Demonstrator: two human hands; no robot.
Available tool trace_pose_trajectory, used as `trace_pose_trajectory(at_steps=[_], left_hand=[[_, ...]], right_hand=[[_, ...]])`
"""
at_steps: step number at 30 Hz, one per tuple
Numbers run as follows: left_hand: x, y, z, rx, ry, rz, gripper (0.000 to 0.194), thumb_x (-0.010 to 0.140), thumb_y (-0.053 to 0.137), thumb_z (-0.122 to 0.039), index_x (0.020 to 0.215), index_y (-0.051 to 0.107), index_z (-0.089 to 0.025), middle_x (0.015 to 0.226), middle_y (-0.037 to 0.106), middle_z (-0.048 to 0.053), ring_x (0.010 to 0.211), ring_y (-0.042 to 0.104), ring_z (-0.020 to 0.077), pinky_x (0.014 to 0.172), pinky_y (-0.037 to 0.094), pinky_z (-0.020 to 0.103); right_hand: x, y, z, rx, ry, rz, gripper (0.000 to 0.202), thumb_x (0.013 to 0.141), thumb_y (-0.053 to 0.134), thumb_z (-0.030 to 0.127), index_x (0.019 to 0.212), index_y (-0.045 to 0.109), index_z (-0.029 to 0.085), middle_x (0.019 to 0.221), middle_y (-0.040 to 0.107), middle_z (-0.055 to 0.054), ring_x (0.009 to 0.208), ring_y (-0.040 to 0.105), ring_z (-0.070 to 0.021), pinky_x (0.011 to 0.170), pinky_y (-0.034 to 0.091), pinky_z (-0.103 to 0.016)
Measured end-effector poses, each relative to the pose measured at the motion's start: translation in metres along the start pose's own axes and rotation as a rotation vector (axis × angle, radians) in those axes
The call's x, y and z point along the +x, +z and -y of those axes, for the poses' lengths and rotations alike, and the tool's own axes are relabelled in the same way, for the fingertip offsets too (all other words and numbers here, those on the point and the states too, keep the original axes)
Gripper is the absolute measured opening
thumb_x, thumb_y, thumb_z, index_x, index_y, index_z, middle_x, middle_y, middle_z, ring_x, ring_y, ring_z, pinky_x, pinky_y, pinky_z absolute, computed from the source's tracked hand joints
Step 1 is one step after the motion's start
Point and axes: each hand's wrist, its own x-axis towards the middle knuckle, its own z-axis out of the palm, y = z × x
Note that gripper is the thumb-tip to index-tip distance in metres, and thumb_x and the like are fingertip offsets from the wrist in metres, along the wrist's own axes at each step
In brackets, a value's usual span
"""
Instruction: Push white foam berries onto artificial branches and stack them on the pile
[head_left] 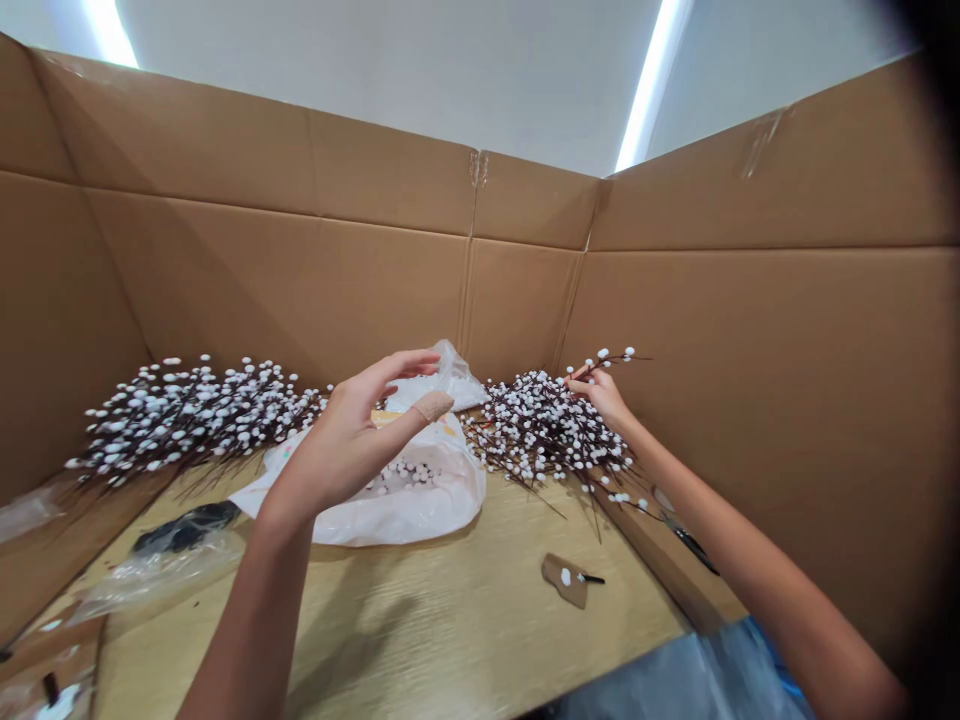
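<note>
My right hand (pixel 600 393) pinches a dark twig with white berries (pixel 616 357) over the right-hand pile of berry twigs (pixel 536 425). My left hand (pixel 375 425) hangs in the air above a white plastic bag (pixel 442 520), fingers apart and holding nothing; its thumb has a tan wrap round it. Loose white berries (pixel 405 477) lie in the mouth of that bag, partly hidden by the hand. A second, clear bag with white contents (pixel 450 385) stands behind it. On the left spreads another large pile of berry twigs (pixel 202 415).
Tall cardboard walls (pixel 360 280) enclose the wooden table (pixel 442 620). A cardboard scrap (pixel 564 580) with white blobs lies in front. Scissors (pixel 686 540) rest by my right forearm. Crumpled clear and black plastic (pixel 184 530) is at left.
</note>
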Motion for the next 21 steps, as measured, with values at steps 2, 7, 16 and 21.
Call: trace_pose_trajectory(at_steps=[2,7,16,21], left_hand=[[0.000,0.000,-0.001,-0.005,-0.005,0.006,0.042,0.083,0.062,-0.048,0.121,0.059,-0.029,0.125,0.062,0.004,0.115,0.057,0.0243,0.094,0.048,0.040],[0.001,0.001,-0.002,0.001,0.003,0.014,0.043,0.083,0.062,-0.048,0.121,0.059,-0.028,0.125,0.062,0.005,0.114,0.057,0.0248,0.095,0.048,0.041],[0.000,0.001,-0.001,-0.001,0.022,0.015,0.042,0.084,0.061,-0.048,0.121,0.058,-0.028,0.125,0.062,0.006,0.114,0.057,0.0247,0.093,0.048,0.042],[0.009,0.023,0.008,-0.024,0.039,0.080,0.040,0.086,0.059,-0.044,0.121,0.057,-0.025,0.124,0.062,0.006,0.113,0.058,0.0225,0.097,0.045,0.040]], right_hand=[[0.001,0.001,0.008,0.020,-0.020,-0.004,0.012,0.082,0.067,0.023,0.083,0.060,0.014,0.085,0.063,-0.001,0.075,0.060,-0.0132,0.066,0.052,-0.028],[0.000,-0.003,0.020,0.115,-0.038,-0.035,0.024,0.061,0.078,0.026,0.072,0.057,0.021,0.078,0.065,0.001,0.075,0.063,-0.0173,0.065,0.052,-0.028],[-0.006,-0.015,0.018,0.306,0.054,-0.095,0.012,0.081,0.065,0.020,0.074,0.057,0.014,0.083,0.067,-0.001,0.079,0.065,-0.0141,0.076,0.054,-0.034],[-0.011,-0.013,0.014,0.368,0.126,-0.050,0.006,0.084,0.064,0.019,0.081,0.061,0.015,0.090,0.070,-0.002,0.086,0.066,-0.0159,0.082,0.054,-0.038]])
